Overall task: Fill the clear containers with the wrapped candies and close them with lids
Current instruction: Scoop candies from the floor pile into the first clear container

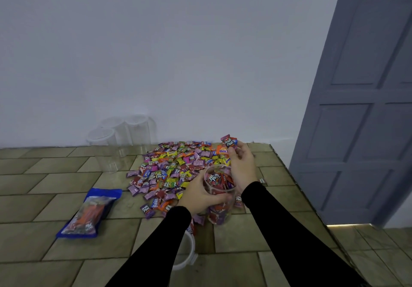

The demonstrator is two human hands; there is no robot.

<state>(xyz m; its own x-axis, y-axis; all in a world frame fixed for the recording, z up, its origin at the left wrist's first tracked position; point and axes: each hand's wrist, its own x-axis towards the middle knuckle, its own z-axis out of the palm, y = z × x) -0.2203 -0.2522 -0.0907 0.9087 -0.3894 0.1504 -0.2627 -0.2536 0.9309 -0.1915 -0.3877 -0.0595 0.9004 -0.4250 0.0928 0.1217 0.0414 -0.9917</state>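
Three empty clear containers (118, 139) by the wall beyond the candy pile (176, 168), one clear container (219, 194) beside the pile, nearly full of red and purple wrappers, left hand (200, 196) curled round it, right hand (242, 166) pinching a few wrapped candies (229, 140) above it, one white lid (187, 251), one blue candy bag (89, 214).

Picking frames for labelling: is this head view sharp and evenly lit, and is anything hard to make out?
Head view: soft, even light; wide-angle bend tilts the door; empty clear containers fade into the wall; candy pile wrappers slightly blurred.
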